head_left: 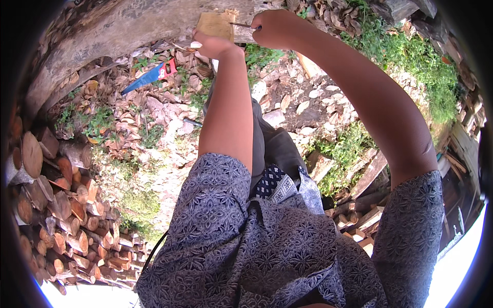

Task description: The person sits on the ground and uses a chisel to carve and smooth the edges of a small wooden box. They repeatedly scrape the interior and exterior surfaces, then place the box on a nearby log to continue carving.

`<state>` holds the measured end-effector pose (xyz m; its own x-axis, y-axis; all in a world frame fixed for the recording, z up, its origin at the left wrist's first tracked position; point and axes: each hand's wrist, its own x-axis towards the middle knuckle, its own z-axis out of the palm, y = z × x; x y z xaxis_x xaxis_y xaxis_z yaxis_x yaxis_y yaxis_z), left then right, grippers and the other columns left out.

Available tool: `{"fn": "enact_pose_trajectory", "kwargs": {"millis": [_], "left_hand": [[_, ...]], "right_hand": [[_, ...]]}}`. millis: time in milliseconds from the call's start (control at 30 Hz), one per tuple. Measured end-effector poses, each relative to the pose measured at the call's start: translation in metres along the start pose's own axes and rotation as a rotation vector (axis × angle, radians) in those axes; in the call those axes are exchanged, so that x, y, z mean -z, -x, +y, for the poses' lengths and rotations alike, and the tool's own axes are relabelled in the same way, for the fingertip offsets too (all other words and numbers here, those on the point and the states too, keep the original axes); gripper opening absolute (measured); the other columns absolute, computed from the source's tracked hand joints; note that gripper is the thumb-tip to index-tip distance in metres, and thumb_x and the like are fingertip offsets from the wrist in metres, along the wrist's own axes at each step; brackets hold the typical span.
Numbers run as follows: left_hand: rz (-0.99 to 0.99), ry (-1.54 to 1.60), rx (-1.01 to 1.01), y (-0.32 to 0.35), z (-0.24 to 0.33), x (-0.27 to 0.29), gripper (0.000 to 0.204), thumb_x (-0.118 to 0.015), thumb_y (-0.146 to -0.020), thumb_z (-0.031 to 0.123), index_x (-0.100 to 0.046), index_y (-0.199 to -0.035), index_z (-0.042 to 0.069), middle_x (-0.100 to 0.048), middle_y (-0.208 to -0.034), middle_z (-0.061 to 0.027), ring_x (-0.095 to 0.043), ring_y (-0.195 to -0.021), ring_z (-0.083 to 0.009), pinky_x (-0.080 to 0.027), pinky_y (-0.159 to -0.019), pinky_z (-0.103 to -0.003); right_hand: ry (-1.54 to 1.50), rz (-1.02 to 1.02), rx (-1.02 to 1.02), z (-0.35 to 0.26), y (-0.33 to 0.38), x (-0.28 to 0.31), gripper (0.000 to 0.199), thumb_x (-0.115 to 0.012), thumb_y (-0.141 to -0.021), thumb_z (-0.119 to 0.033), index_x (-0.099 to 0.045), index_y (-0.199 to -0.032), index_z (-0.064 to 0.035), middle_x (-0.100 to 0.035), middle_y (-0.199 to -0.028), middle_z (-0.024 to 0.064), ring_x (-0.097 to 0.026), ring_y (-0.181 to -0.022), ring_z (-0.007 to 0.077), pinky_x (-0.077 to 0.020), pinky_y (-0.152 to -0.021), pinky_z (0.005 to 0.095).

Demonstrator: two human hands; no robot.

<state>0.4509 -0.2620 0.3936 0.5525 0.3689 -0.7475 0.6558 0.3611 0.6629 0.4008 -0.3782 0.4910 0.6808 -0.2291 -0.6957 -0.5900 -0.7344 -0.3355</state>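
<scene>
At the top of the head view, a flat light-brown wooden block (pixel 215 24) rests on a big weathered log. My left hand (pixel 211 46) grips the near left edge of this block, fingers bent around it. My right hand (pixel 270 30) is closed in a fist around a thin dark metal tool (pixel 241 24), whose tip points left and meets the block's right edge. The fist hides the tool's handle, so its exact kind does not show. Pale, rough wood fibres (pixel 232 12) stick up at the block's far right corner.
The large log (pixel 102 46) spans the far side. A handsaw (pixel 149 78) with blue blade and red handle lies on dry leaves at left. Stacked firewood (pixel 72 220) fills the lower left. Weeds (pixel 411 66) and loose planks (pixel 370 174) are at right.
</scene>
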Motion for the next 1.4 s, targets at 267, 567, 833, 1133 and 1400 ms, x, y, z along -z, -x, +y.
{"fn": "enact_pose_trajectory", "kwargs": {"millis": [267,567,833,1133,1400], "left_hand": [[-0.009,-0.001,-0.013,0.001,0.000,0.001,0.081,-0.053,-0.093,0.057,-0.046,-0.137,-0.010,-0.051,-0.140,-0.0242,-0.056,-0.119,-0.0365,-0.046,-0.100,-0.052],[-0.110,0.141,-0.013,-0.013,-0.012,0.004,0.062,-0.053,-0.093,0.049,-0.054,-0.132,0.001,-0.060,-0.128,-0.0163,-0.060,-0.110,-0.0335,-0.049,-0.093,-0.050],[-0.045,0.055,-0.055,-0.015,-0.013,-0.001,0.063,-0.045,-0.095,0.049,-0.057,-0.130,-0.001,-0.060,-0.129,-0.0161,-0.060,-0.112,-0.0312,-0.050,-0.093,-0.048],[0.036,0.007,-0.010,0.009,0.004,-0.006,0.064,-0.046,-0.093,0.048,-0.058,-0.129,-0.004,-0.060,-0.128,-0.0189,-0.061,-0.111,-0.0333,-0.050,-0.094,-0.050],[-0.048,0.067,0.027,-0.004,0.001,0.001,0.069,-0.056,-0.091,0.050,-0.052,-0.133,-0.005,-0.059,-0.132,-0.0203,-0.061,-0.114,-0.0344,-0.049,-0.097,-0.047]], "right_hand": [[0.124,-0.187,-0.055,-0.024,-0.012,0.019,0.039,-0.058,-0.088,-0.026,-0.069,-0.121,-0.0103,-0.075,-0.100,0.0149,-0.074,-0.079,0.0288,-0.0605,-0.073,0.0394],[-0.058,-0.031,-0.124,-0.009,-0.031,-0.013,0.042,-0.061,-0.084,-0.024,-0.069,-0.123,-0.0123,-0.074,-0.102,0.0166,-0.074,-0.089,0.0296,-0.0599,-0.083,0.0443],[0.000,-0.023,0.005,-0.001,-0.003,0.011,0.041,-0.060,-0.088,-0.028,-0.069,-0.125,-0.0140,-0.074,-0.089,0.0121,-0.073,-0.068,0.0226,-0.0595,-0.074,0.0368],[0.146,-0.036,0.091,-0.004,-0.013,0.013,0.040,-0.065,-0.085,-0.030,-0.069,-0.119,-0.0095,-0.074,-0.098,0.0134,-0.073,-0.093,0.0275,-0.0576,-0.084,0.0417],[-0.029,-0.035,-0.190,-0.026,-0.045,-0.037,0.043,-0.063,-0.086,-0.031,-0.064,-0.124,-0.0097,-0.071,-0.117,0.0159,-0.068,-0.109,0.0347,-0.0553,-0.093,0.0490]]}}
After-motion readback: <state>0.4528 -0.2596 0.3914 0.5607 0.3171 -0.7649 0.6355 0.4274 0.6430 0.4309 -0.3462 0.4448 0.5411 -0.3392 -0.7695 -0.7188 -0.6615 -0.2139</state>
